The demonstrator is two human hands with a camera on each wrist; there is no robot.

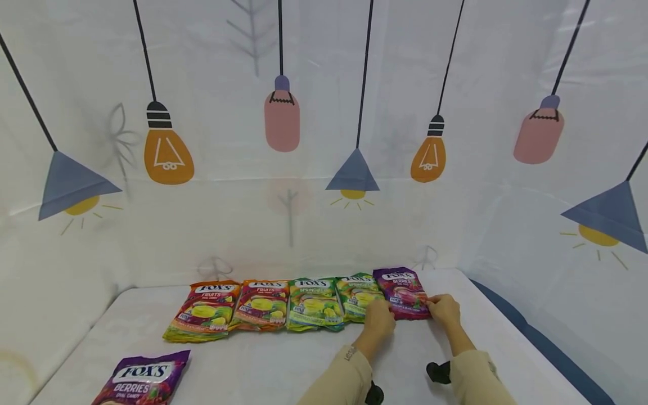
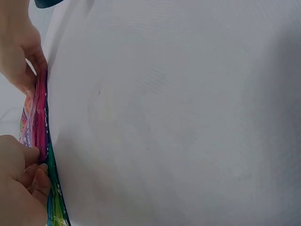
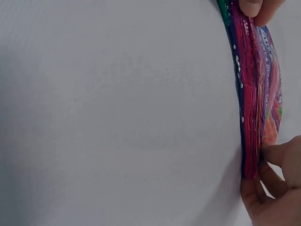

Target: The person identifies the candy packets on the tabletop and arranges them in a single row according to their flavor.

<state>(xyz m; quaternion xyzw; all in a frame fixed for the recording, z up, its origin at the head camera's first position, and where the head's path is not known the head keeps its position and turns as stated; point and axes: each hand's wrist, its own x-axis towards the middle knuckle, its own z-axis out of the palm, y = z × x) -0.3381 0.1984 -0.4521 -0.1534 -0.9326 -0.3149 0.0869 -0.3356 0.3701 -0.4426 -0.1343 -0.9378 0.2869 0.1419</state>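
A purple Fox's Berries candy bag [image 1: 402, 292] lies at the right end of a row of bags on the white table. My left hand [image 1: 379, 319] pinches its near left corner, next to a green Fox's candy bag [image 1: 358, 292]. The near right corner is between the thumb and fingers of my right hand [image 1: 445, 310]. In the left wrist view, the purple bag's lower edge [image 2: 42, 113] runs between my right hand [image 2: 21, 54] and my left hand [image 2: 23, 181]. The right wrist view shows the same edge [image 3: 249, 94], with my right hand [image 3: 280, 186] at its lower end.
Further left in the row lie another green candy bag [image 1: 314, 304] and two red-orange Fruits bags, one in the middle [image 1: 260, 304] and one at the left end [image 1: 205, 309]. A second purple Berries bag [image 1: 142, 379] sits at the front left. A patterned white curtain [image 1: 324, 225] stands behind the table.
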